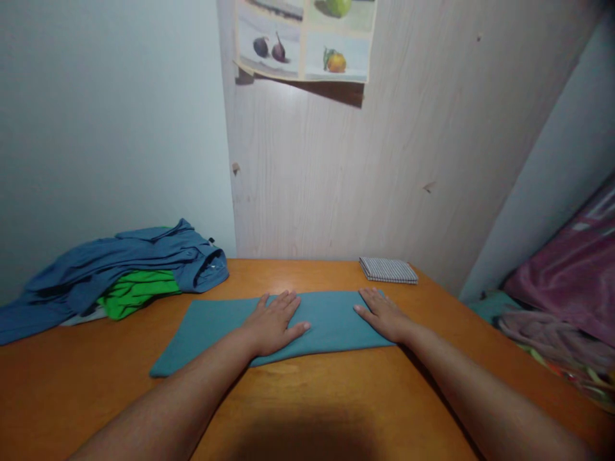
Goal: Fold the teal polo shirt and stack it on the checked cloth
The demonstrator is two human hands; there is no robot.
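Forearms lead to the left hand and right hand, fingers stretched flat and loosely together, palms pressed on a folded teal cloth mid-way across the orange table, a striped folded cloth just behind, a blue-and-green clothes heap far left.

No readable text in view.
Fruit poster on the wood panel: pictures only, no lettering legible, top cut off by the frame. Blue shirt at the tabletop's far left corner: pale speck inside the collar, too small to read. Teal cloth near the tabletop's middle: plain fabric.
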